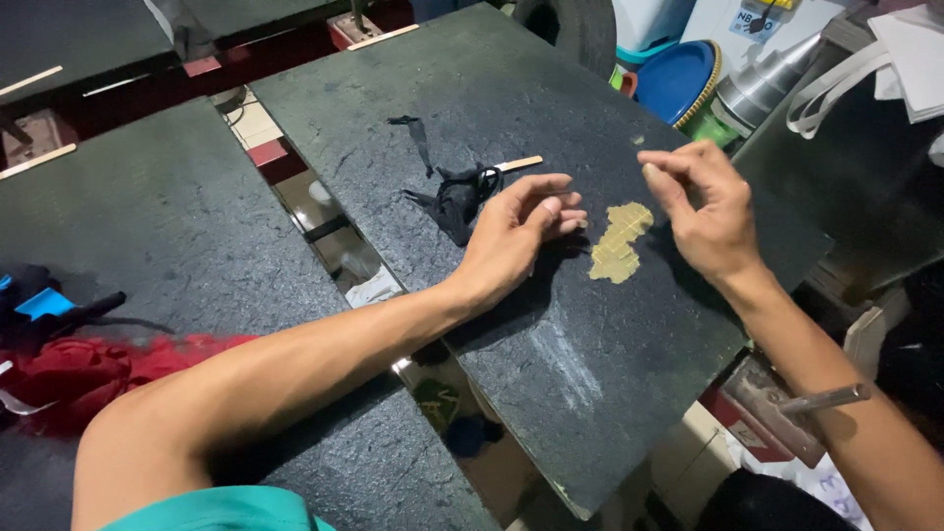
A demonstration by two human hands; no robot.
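Observation:
My left hand (519, 232) rests on a dark stone-like board (551, 344), fingers loosely curled and apart, holding nothing that I can see. A yellowish patch (619, 243) of small squares lies on the board just right of its fingertips. My right hand (703, 205) hovers above the board to the right of the patch, thumb and forefinger pinched together; whether something tiny sits between them I cannot tell. A wad of black fabric strips (455, 195) and a flat wooden stick (518, 163) lie just behind my left hand.
A second dark board (167, 226) lies to the left, with red cloth (88, 369) and a blue-and-black object (39, 303) at its left edge. A gap between the boards shows the floor. A blue basin (677, 79), a metal cylinder (762, 87) and white straps (836, 84) stand behind.

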